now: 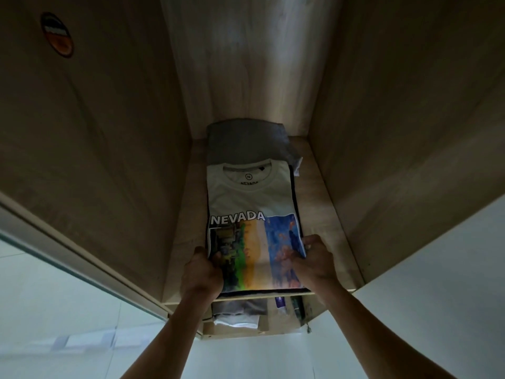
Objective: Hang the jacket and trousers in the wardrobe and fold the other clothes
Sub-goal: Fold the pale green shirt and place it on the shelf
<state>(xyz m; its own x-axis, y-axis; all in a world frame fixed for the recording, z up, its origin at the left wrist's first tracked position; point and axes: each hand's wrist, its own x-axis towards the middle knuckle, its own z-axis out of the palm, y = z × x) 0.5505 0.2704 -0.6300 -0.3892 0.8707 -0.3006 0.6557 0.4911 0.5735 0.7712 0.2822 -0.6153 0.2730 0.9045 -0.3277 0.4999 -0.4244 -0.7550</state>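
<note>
Left hand (200, 272): I grip the near left edge of the folded Nevada T-shirt (251, 203), fingers curled under, thumb on top.
Right hand (314, 259): I pinch the near right edge likewise.
Reason for hold: a grip on both sides should keep the fold flat and square while it goes onto the wardrobe shelf (325, 214).
Position: collar inward, lying partly over a folded grey garment (246, 142); near edge at the shelf lip.
Appearance: white, crew neck, bright landscape print, uncreased.
Below: more folded clothes (237, 313).

Dim overall. Light falls from above onto the wardrobe back panel (246, 64), soft glare there. Side walls dark. Wide-angle bending at edges. Bottom shelf (246, 313) shadowed, slightly soft, grainy.
</note>
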